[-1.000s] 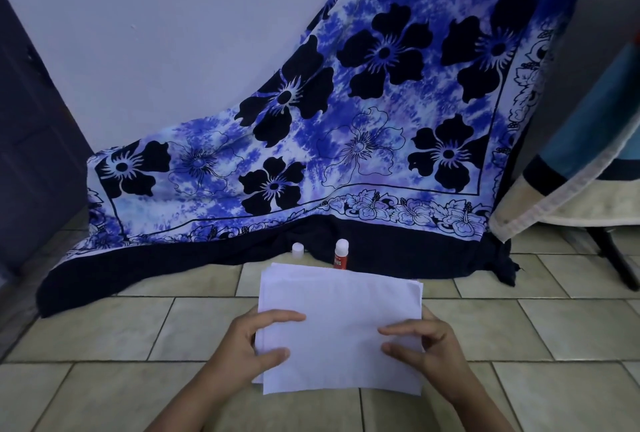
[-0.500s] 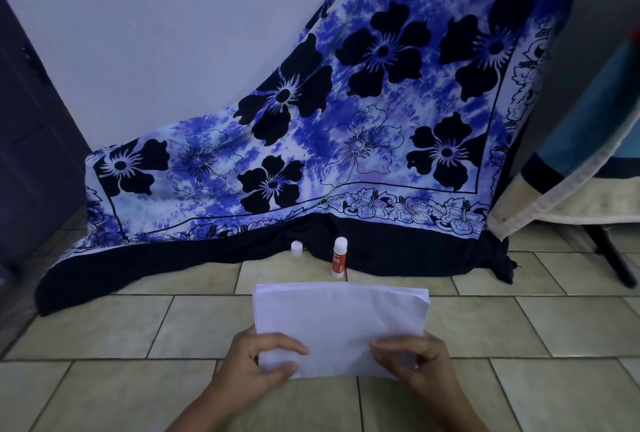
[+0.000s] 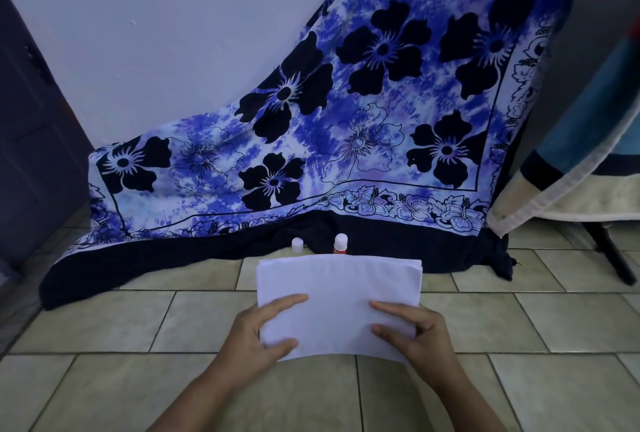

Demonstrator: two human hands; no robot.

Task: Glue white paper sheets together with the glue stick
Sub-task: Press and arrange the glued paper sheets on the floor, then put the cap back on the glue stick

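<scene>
The paper stack [image 3: 339, 296], several white sheets whose far edges fan slightly at the right corner, sits low in the middle of the view over the tiled floor [image 3: 104, 327]. Both hands hold it. The left hand [image 3: 254, 336] grips the paper stack at its near left corner, one finger laid across the top sheet and the thumb curled onto it closer to the near edge. The right hand [image 3: 417, 333] grips the near right corner the same way, finger and thumb bent onto the top sheet. The two hands are well apart, with bare white paper between them. The near edge of the paper stack bows in a gentle curve from one hand to the other; I cannot tell whether any part of it touches the floor.

Just beyond the far edge of the paper stack the glue stick [image 3: 340, 244] stands upright, white on top, its red body partly hidden by the sheets. A small white cap [image 3: 297, 245] stands beyond the far left part of the paper stack, near the glue stick but apart from it. Further beyond the paper stack, a blue and white floral cloth [image 3: 381, 120] with black flowers drapes down to the tiles, its dark hem lying on them. A white wall [image 3: 156, 33] rises beyond the paper stack to the upper left, and a dark door [image 3: 31, 137] stands far to its left. Far to the right of the paper stack hangs a striped towel [image 3: 581, 154], with a dark stand leg [image 3: 609, 251] beneath
</scene>
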